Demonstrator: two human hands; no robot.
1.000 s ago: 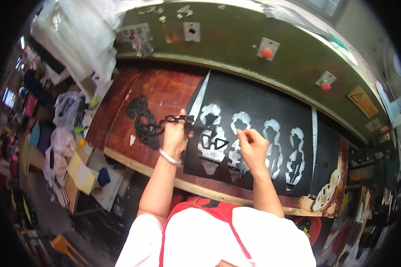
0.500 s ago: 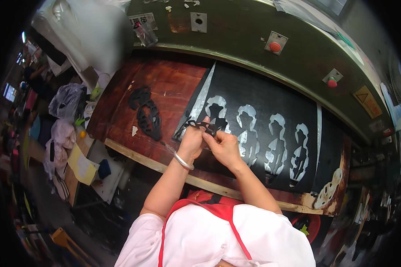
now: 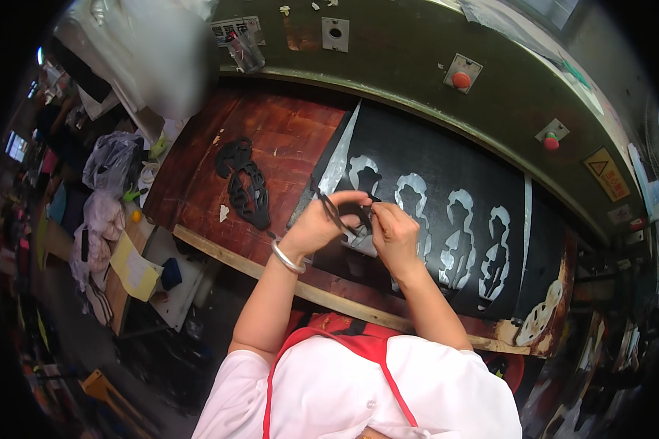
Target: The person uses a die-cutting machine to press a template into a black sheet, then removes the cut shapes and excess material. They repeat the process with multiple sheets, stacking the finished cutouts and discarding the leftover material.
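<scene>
Thin black cut-out piece (image 3: pixel 330 210), partly hidden between left hand (image 3: pixel 311 230) and right hand (image 3: pixel 397 233); outline unclear. Whitish translucent plastic sheeting (image 3: pixel 135 55), blurred, cut off at top edge.

Can pass over the upper black sheet (image 3: pixel 447 155), short of the green machine beam (image 3: pixel 395 55) (raised along the far side). Blocked lower down by the left hand (image 3: pixel 316 228) and right hand (image 3: pixel 397 234), close together, with a thin dark strip (image 3: pixel 329 210) at the fingers. Can cross the red board (image 3: pixel 293 135), skirting the black cut-out pieces (image 3: pixel 239 183). Can also enter from front right, between the right forearm (image 3: pixel 436 307) and the pale perforated plate (image 3: pixel 540 316).
</scene>
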